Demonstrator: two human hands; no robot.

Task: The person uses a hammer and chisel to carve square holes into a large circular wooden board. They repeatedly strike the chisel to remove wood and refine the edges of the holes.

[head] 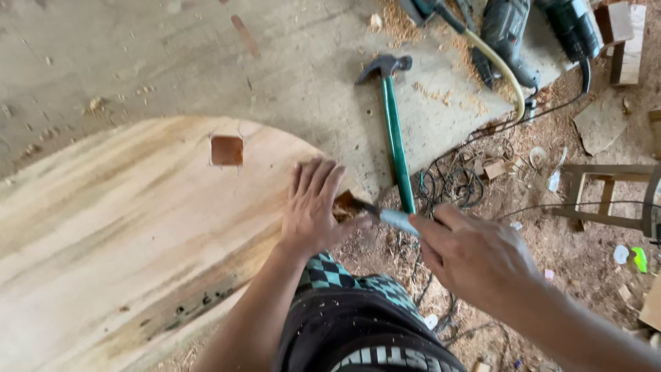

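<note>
A large rounded wooden slab [124,220] lies in front of me, with a square hole [226,150] cut through it near the far edge. My left hand [313,203] presses flat on the slab's right edge, fingers spread, beside a second notch [343,205]. My right hand [475,258] grips a chisel [385,215] by its pale handle; the dark blade points left into that notch, right next to my left thumb.
A green-handled hammer [394,124] lies on the concrete bench beyond the slab. Power tools [509,34] and a hose sit at the top right. Tangled cables [458,182], sawdust, wood offcuts and a wooden stool frame [606,196] cover the ground at right.
</note>
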